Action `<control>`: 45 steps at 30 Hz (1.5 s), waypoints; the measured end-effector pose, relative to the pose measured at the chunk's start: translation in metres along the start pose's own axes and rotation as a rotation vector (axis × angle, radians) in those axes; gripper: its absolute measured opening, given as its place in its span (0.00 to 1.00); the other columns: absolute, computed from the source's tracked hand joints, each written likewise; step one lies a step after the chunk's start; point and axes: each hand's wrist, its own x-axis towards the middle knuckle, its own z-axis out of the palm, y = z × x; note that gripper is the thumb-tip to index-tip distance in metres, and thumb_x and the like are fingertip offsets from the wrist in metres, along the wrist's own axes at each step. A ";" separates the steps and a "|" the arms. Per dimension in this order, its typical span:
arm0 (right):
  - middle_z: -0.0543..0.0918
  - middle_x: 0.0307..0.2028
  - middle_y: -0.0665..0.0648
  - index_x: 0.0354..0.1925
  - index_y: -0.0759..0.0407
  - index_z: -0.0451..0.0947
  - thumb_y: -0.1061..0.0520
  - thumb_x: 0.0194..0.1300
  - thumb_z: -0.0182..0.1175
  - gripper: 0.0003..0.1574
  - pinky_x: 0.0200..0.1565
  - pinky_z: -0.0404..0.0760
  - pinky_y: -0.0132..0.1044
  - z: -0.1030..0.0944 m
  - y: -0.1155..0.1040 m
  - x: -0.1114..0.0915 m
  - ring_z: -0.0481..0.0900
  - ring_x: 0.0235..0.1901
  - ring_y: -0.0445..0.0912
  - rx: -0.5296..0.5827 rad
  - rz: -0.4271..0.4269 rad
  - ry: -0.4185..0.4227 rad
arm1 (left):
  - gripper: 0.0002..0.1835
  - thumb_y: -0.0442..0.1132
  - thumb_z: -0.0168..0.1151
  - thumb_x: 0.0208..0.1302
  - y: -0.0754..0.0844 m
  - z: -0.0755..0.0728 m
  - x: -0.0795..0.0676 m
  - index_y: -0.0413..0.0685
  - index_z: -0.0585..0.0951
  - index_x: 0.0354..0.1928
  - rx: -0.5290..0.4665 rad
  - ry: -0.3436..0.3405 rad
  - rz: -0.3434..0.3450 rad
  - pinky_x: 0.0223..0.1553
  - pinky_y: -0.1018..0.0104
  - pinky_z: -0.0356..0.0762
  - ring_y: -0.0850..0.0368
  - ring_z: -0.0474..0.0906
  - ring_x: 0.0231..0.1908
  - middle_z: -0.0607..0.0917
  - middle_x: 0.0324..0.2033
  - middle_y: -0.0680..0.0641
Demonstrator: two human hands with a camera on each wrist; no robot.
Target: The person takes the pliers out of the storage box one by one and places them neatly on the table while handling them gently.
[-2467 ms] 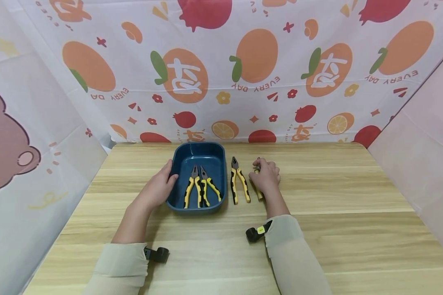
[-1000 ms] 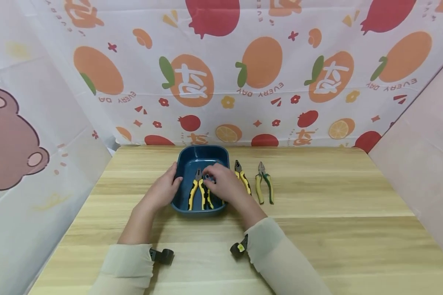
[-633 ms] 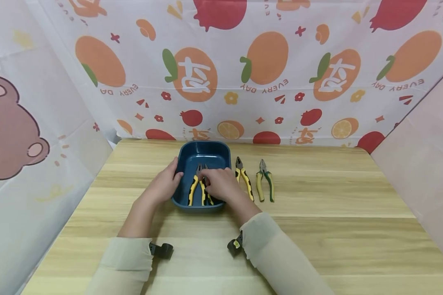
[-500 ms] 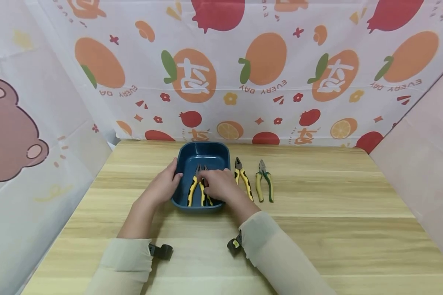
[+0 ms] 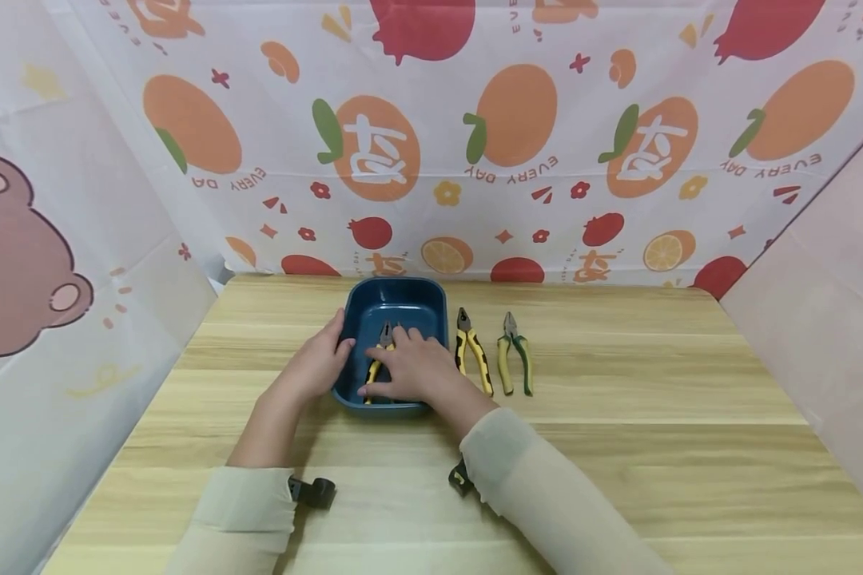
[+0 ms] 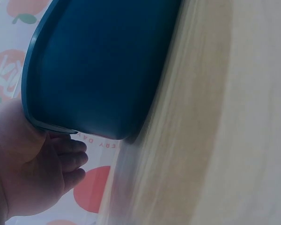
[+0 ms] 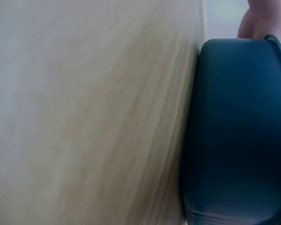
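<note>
A deep blue plastic tray [image 5: 403, 314] stands on the table, its plain outer wall filling much of both wrist views. My left hand [image 5: 318, 366] grips its left rim, thumb over the edge and fingers against the outside; the left wrist view shows those fingers bent below the rim. Inside the tray lie pliers [image 5: 386, 331] with yellow and black handles, partly covered by my right hand [image 5: 420, 371]. That hand is spread low over them, thumb and fingers apart. A second pair in the tray is almost wholly hidden beneath it.
To the right of the tray lie yellow-and-black pliers [image 5: 473, 351], then pliers with yellow and green handles [image 5: 515, 354], jaws pointing away. The wooden table [image 5: 654, 447] ends at a fruit-print cloth [image 5: 518, 184] behind, with cloth walls at both sides.
My right hand has left the yellow-green pliers and come left into the tray. From bent fingers over the pliers half a second ago, it has spread. The left hand stays on the rim.
</note>
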 end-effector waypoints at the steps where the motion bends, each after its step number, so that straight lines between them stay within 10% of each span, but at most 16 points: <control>1: 0.61 0.73 0.57 0.72 0.23 0.58 0.11 0.53 0.40 0.51 0.62 0.75 0.54 0.000 0.000 0.000 0.62 0.68 0.54 -0.004 0.003 -0.011 | 0.36 0.46 0.40 0.80 0.000 0.000 0.000 0.43 0.38 0.78 -0.002 -0.002 0.000 0.71 0.38 0.52 0.37 0.44 0.76 0.46 0.77 0.38; 18: 0.60 0.74 0.56 0.71 0.22 0.60 0.12 0.53 0.45 0.50 0.67 0.69 0.58 -0.002 0.001 0.004 0.61 0.71 0.56 -0.003 -0.035 -0.072 | 0.36 0.47 0.39 0.80 -0.001 0.000 0.000 0.47 0.35 0.78 -0.023 -0.014 -0.021 0.69 0.38 0.56 0.38 0.45 0.76 0.45 0.78 0.40; 25: 0.68 0.70 0.52 0.70 0.33 0.66 0.36 0.66 0.58 0.35 0.67 0.67 0.58 -0.004 0.001 0.004 0.64 0.66 0.54 0.115 0.061 0.034 | 0.36 0.48 0.39 0.80 -0.001 0.000 0.001 0.47 0.36 0.78 -0.015 -0.009 -0.024 0.71 0.38 0.54 0.38 0.46 0.76 0.47 0.77 0.39; 33: 0.66 0.71 0.53 0.68 0.32 0.68 0.41 0.63 0.64 0.35 0.69 0.65 0.61 -0.005 0.003 0.002 0.64 0.68 0.56 0.173 0.065 0.006 | 0.36 0.47 0.39 0.80 0.000 0.000 0.001 0.45 0.36 0.78 0.008 -0.008 -0.014 0.71 0.38 0.53 0.37 0.47 0.75 0.47 0.77 0.38; 45: 0.72 0.68 0.50 0.71 0.35 0.66 0.42 0.69 0.59 0.34 0.58 0.79 0.52 -0.005 0.006 0.002 0.76 0.62 0.51 0.145 0.046 0.028 | 0.36 0.48 0.38 0.80 0.002 0.000 0.002 0.47 0.36 0.78 0.007 -0.008 -0.022 0.72 0.39 0.52 0.38 0.47 0.75 0.47 0.77 0.39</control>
